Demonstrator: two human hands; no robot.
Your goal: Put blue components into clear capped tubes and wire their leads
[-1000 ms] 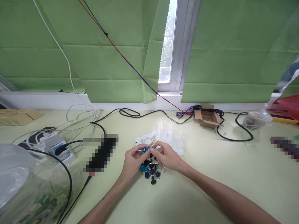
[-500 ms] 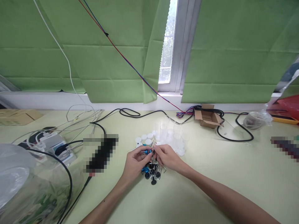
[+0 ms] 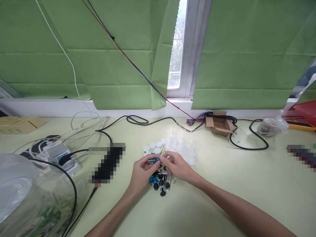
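Green creased fabric blinds [image 3: 118, 72] hang across the back of the head view, parted at a bright window [image 3: 176, 52], above a pale yellow-green worktop [image 3: 222, 187]. Near the rear edge sits an open brown cardboard box [image 3: 220, 131], flaps spread, with looped black cable [image 3: 228, 118] beside and behind it. Farther right, a clear plastic bag [image 3: 271, 126] wraps something greyish, too blurred to name. At lower left, a large translucent plastic bag [image 3: 13, 191] stands near the edge of the view, and green pieces [image 3: 49, 212] show through the clear plastic next to it. Clear, colourless plastic cups [image 3: 172, 141] cluster just beyond the hands, their contents too faint to tell; flat white round lids [image 3: 152, 145] lie beside them to the left.

Both hands meet low in the middle. The left hand [image 3: 144, 168] is half curled, pinching a small shiny blue and silver part [image 3: 154, 160] between thumb and forefinger. The right hand [image 3: 175, 166] is also curled, its thumb and forefinger drawn together at the part's right end; whether it grips anything cannot be told. Below them, black round-headed pieces with bent silver rods [image 3: 163, 193] lie heaped with more blue pieces [image 3: 153, 179].
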